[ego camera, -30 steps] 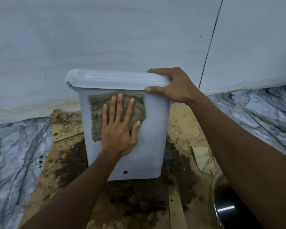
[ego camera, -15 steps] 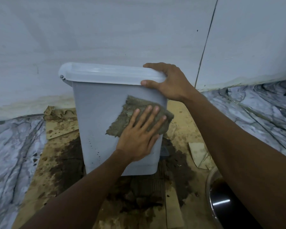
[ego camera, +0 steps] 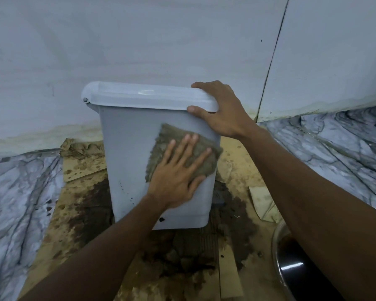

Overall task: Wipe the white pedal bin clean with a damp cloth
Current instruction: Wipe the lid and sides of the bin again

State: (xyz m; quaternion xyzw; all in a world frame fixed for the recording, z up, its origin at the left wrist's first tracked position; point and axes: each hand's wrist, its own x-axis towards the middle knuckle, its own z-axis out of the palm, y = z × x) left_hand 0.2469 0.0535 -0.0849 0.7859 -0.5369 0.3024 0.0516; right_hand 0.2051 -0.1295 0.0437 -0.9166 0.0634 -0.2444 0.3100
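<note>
The white pedal bin (ego camera: 128,153) is standing upright on wet, stained cardboard (ego camera: 234,276) near the wall (ego camera: 139,40). Its lid (ego camera: 148,97) is sitting shut on top. Small dark spots are dotting its front near the bottom. The left hand (ego camera: 176,181) is lying flat with fingers spread, pressing a dirty brown cloth (ego camera: 204,153) against the bin's front. The right hand (ego camera: 221,109) is gripping the lid's corner.
</note>
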